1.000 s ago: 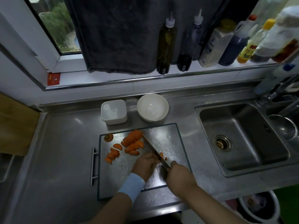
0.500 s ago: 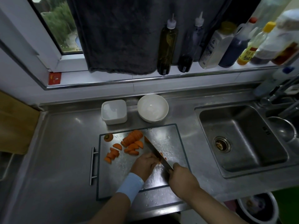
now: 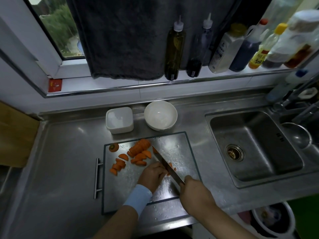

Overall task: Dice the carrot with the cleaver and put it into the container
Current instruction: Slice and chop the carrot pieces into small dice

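Nearest me, the right hand (image 3: 195,192) was wrapped round the handle of the cleaver (image 3: 164,162). The handle itself was hidden inside the fist. Just left of it, the left hand (image 3: 152,175), with a pale wristband (image 3: 138,198) on the wrist, had its fingers curled down over a carrot piece (image 3: 171,165), pinning it to the cutting board (image 3: 183,147). Only slivers of orange showed beside the blade, so I could not tell how much of that piece was left. The blade ran diagonally away from me across the wet board, close against the left knuckles, with its tip near the cut pile.

Further out on the board lay loose half-moon slices (image 3: 120,165), then a fanned stack (image 3: 140,146) of cut rounds, and the stem end (image 3: 114,147) off by the far left corner. I saw slices there, not small cubes.

Beyond the board's far edge stood the square white container (image 3: 119,120), with a round white bowl (image 3: 160,115) beside it. I could see no orange in either.

My reading was that the slicing was mostly finished, the dicing had barely started, and the transfer had not begun. The slices needed cutting down, then scooping across into the container.
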Motion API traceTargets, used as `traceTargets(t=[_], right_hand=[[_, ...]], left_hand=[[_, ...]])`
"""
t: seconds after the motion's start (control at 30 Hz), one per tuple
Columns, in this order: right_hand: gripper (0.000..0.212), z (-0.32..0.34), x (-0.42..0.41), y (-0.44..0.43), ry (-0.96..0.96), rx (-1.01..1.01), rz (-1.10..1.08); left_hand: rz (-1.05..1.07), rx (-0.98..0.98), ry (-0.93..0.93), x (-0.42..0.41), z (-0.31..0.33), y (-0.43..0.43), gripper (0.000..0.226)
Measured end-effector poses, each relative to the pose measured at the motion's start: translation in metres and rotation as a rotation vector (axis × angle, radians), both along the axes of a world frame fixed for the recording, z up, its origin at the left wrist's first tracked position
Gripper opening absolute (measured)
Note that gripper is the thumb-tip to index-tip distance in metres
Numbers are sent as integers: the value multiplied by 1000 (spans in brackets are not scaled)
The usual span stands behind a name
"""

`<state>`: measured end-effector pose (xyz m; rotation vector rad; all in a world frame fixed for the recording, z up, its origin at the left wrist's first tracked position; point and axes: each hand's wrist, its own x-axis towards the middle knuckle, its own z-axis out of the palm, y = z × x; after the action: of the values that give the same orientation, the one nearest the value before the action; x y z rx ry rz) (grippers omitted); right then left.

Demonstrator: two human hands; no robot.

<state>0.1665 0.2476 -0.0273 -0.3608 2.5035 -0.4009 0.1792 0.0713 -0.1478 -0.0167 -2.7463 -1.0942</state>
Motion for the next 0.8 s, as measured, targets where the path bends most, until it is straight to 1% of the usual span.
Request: traceTargets(t=[0.23,0.3,0.4,0.7,0.8], right_hand=[[9,1,0,-3,-27,3,-24],[5,-1,-2,-5,-32,14,-21],[12,-5,-5,-10,-42,32,-30],[17,-22,-11,-21,-39,-10,-39],[11,-24,-14,-22,-54,-35,-39]], left_hand=[[20,28,-42,0,1,1,12],[28,35,-50,0,2,1,10],[44,29,-65,0,3,2,11],[65,32,-103,1,5,2,13],[70,27,-108,1,7,2,11]])
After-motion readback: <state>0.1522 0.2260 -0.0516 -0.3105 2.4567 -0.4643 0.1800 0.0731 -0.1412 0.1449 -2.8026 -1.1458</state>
